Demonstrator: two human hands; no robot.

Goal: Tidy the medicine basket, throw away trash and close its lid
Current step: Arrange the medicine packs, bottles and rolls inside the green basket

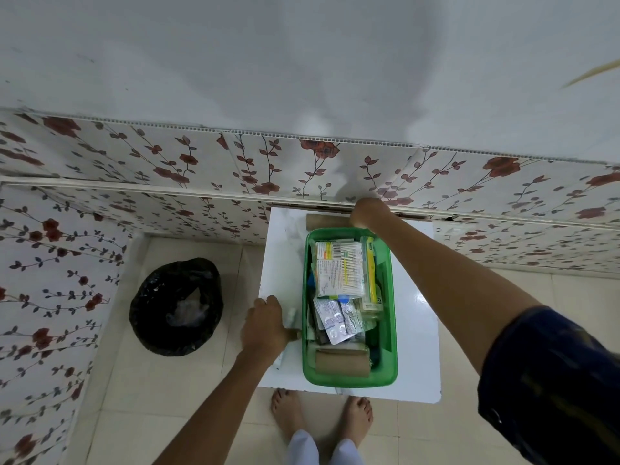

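Observation:
The green medicine basket stands open on a small white table. It holds blister packs, a cotton-bud pack and a brown bandage roll at its near end. A second brown roll lies on the table just beyond the basket. My right hand reaches over the basket with its fingers curled onto that roll's right end. My left hand rests on the table against the basket's left wall, closed around a small white tube. No lid is in view.
A bin lined with a black bag stands on the tiled floor left of the table, with clear plastic inside. A floral-papered wall runs right behind the table. My bare feet are at the table's near edge.

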